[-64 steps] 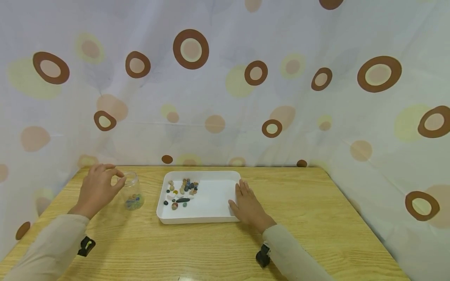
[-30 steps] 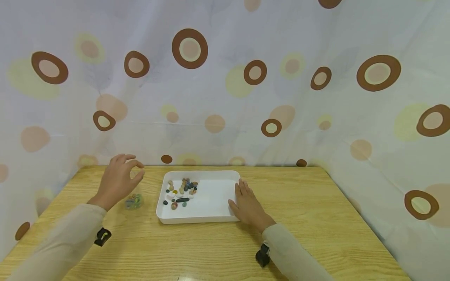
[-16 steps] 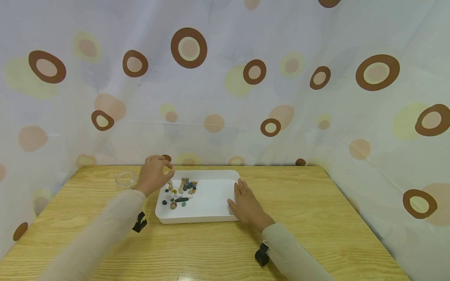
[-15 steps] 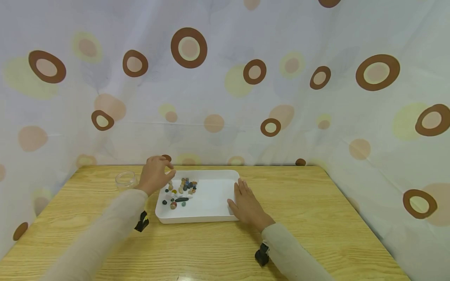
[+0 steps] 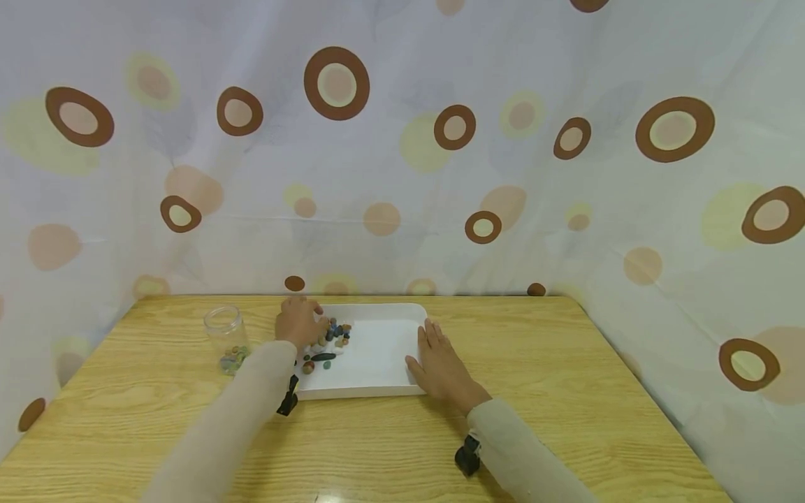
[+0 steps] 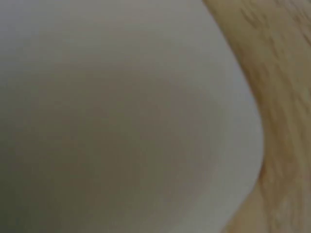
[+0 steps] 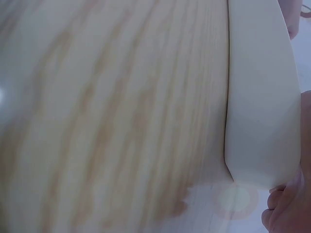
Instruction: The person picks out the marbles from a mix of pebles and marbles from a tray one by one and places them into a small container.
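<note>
A shallow white tray (image 5: 377, 349) holds several small stones, grouped at its left end. My left hand (image 5: 297, 323) hangs over that end, thumb and forefinger apart beside the upper stones (image 5: 331, 331); whether they touch one is not clear. Nearer me lie a long dark stone (image 5: 323, 357) and a reddish round one (image 5: 308, 367). My right hand (image 5: 443, 367) rests with straight fingers on the tray's right rim. In the right wrist view, fingers (image 7: 286, 208) show at the tray wall (image 7: 262, 97). The left wrist view shows only the blurred tray (image 6: 146, 121) and wood.
Left of the tray stands an open clear jar (image 5: 224, 328) with colourful glassy pieces (image 5: 234, 359) at its bottom, partly behind my left sleeve. The wooden table (image 5: 566, 391) reaches back to a hanging patterned cloth (image 5: 402, 175).
My left hand has moved right from the jar to the tray's left end and lowered over the stones. The right hand has stayed on the tray rim.
</note>
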A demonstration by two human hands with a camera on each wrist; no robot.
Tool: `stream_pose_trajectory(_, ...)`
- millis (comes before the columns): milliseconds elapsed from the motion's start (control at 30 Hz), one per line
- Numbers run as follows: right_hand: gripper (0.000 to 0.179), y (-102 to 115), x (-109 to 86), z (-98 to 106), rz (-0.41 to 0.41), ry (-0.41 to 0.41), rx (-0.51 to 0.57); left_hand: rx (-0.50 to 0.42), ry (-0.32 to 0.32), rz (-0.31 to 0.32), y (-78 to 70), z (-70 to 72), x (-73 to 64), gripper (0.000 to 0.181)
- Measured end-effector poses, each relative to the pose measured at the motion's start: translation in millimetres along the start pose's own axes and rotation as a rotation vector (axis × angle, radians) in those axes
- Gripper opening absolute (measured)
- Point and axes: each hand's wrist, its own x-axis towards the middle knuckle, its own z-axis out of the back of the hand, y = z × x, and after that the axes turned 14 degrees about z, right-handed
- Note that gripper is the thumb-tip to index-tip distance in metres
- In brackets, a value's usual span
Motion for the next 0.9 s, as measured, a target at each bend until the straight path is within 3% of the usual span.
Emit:
stream_pose_trajectory(167,0.068,0.2,0.1,0.1,-0.013,0.009,0.009,-0.014,0.015,0.037,-2.0,-8.4,-0.2,0.026)
stream_pose_trajectory(500,0.067,-1.0,0.6,-1.3,-0.011,0.005,0.009,0.000,-0.082,0.030,-5.2,-23.6,1.1,0.018)
stream_pose_trajectory(900,0.068,0.0,0.9,-0.2,-0.026,0.007,0.015,0.007,-0.095,0.080,-7.5,-27.7,3.2,0.017)
